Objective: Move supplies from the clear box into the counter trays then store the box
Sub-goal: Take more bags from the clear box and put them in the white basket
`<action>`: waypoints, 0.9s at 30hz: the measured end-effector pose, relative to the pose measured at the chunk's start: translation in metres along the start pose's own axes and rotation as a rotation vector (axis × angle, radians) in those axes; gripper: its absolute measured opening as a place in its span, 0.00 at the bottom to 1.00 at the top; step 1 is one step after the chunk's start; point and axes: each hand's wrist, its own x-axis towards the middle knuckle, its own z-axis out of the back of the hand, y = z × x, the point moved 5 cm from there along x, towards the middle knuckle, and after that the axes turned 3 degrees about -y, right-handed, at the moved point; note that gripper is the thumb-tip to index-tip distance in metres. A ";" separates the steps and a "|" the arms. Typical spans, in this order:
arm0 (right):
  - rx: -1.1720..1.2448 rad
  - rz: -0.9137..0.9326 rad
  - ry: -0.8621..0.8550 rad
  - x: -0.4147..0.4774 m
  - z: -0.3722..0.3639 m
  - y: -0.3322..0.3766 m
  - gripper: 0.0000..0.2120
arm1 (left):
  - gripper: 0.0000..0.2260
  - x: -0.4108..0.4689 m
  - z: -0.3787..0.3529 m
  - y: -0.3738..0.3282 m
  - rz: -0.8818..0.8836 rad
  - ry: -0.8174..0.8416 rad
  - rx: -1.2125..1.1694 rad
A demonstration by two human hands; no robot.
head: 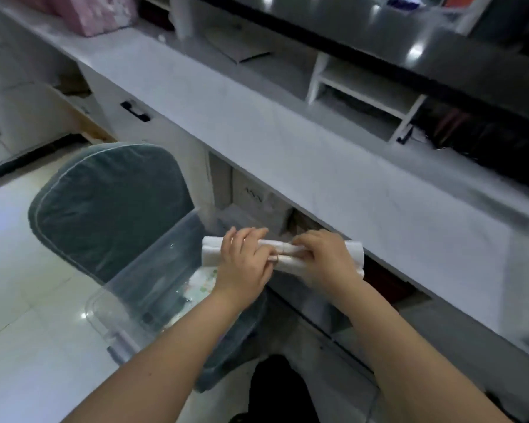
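A white rolled bundle of paper [210,251], bound at its middle by a thin band, is held level in both hands just in front of the counter edge. My left hand [245,264] grips its left half and my right hand [327,261] grips its right half, fingers at the band. Below them the clear box [141,288] rests on a grey-green chair cushion [104,209]; a printed sheet and some small items show through its wall. White tray shelves [364,90] stand at the back of the counter.
The long grey counter [318,166] runs diagonally from upper left to right. Under it are open cubbies with boxes [257,199] and a drawer with a black handle [135,111]. A pink pack [86,13] sits at the far left. Glossy floor tiles lie on the left.
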 end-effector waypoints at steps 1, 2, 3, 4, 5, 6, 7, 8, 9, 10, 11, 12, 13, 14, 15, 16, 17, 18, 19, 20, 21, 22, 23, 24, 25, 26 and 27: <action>-0.014 -0.042 -0.019 -0.020 0.014 -0.013 0.15 | 0.06 0.004 -0.005 -0.022 -0.061 0.010 -0.027; -0.020 -0.080 -0.044 -0.038 0.028 -0.025 0.14 | 0.06 0.009 -0.009 -0.045 -0.125 0.019 -0.053; -0.024 -0.118 -0.080 -0.057 0.042 -0.038 0.14 | 0.08 0.014 -0.011 -0.069 -0.184 0.034 -0.082; -0.026 -0.161 -0.126 -0.076 0.057 -0.051 0.13 | 0.08 0.020 -0.012 -0.093 -0.238 0.046 -0.112; -0.023 -0.203 -0.178 -0.095 0.072 -0.063 0.11 | 0.08 0.026 -0.013 -0.117 -0.279 0.054 -0.144; -0.015 -0.246 -0.235 -0.113 0.086 -0.076 0.12 | 0.06 0.033 -0.013 -0.141 -0.309 0.066 -0.177; -0.010 -0.288 -0.290 -0.133 0.100 -0.088 0.12 | 0.07 0.038 -0.013 -0.165 -0.333 0.079 -0.208; -0.012 -0.325 -0.340 -0.152 0.114 -0.099 0.12 | 0.09 0.043 -0.015 -0.190 -0.358 0.091 -0.231; -0.022 -0.355 -0.380 -0.171 0.128 -0.110 0.13 | 0.12 0.047 -0.018 -0.215 -0.384 0.105 -0.250; -0.033 -0.380 -0.412 -0.190 0.141 -0.121 0.13 | 0.15 0.050 -0.021 -0.241 -0.416 0.120 -0.267; -0.039 -0.398 -0.444 -0.209 0.154 -0.132 0.15 | 0.18 0.053 -0.025 -0.266 -0.453 0.136 -0.274; -0.045 -0.411 -0.479 -0.229 0.168 -0.143 0.16 | 0.21 0.054 -0.029 -0.291 -0.495 0.148 -0.269; -0.056 -0.422 -0.510 -0.248 0.181 -0.153 0.18 | 0.22 0.056 -0.033 -0.317 -0.539 0.153 -0.255; -0.075 -0.435 -0.532 -0.267 0.194 -0.165 0.18 | 0.22 0.057 -0.037 -0.343 -0.584 0.149 -0.240; -0.098 -0.452 -0.545 -0.286 0.207 -0.177 0.17 | 0.20 0.059 -0.041 -0.369 -0.625 0.141 -0.230; -0.124 -0.466 -0.555 -0.304 0.219 -0.190 0.15 | 0.18 0.060 -0.044 -0.394 -0.660 0.127 -0.227; -0.150 -0.476 -0.558 -0.320 0.231 -0.203 0.12 | 0.16 0.061 -0.046 -0.420 -0.690 0.114 -0.228; -0.177 -0.482 -0.560 -0.337 0.243 -0.217 0.11 | 0.14 0.063 -0.048 -0.445 -0.717 0.106 -0.232; -0.201 -0.481 -0.566 -0.353 0.255 -0.230 0.10 | 0.13 0.065 -0.049 -0.470 -0.742 0.097 -0.234; -0.222 -0.470 -0.582 -0.367 0.267 -0.243 0.09 | 0.12 0.068 -0.050 -0.494 -0.764 0.086 -0.233; -0.245 -0.456 -0.597 -0.381 0.279 -0.255 0.10 | 0.13 0.071 -0.051 -0.516 -0.777 0.077 -0.236; -0.274 -0.445 -0.607 -0.393 0.291 -0.267 0.09 | 0.14 0.076 -0.052 -0.537 -0.782 0.078 -0.240; -0.313 -0.437 -0.608 -0.403 0.302 -0.281 0.08 | 0.15 0.081 -0.055 -0.557 -0.780 0.080 -0.244; -0.361 -0.425 -0.611 -0.412 0.312 -0.294 0.07 | 0.14 0.086 -0.059 -0.576 -0.780 0.088 -0.241; -0.408 -0.410 -0.628 -0.419 0.322 -0.307 0.07 | 0.14 0.092 -0.063 -0.593 -0.781 0.101 -0.235; -0.446 -0.393 -0.664 -0.425 0.333 -0.318 0.08 | 0.13 0.098 -0.068 -0.608 -0.775 0.115 -0.232; -0.475 -0.383 -0.721 -0.430 0.344 -0.329 0.09 | 0.13 0.105 -0.072 -0.620 -0.758 0.125 -0.238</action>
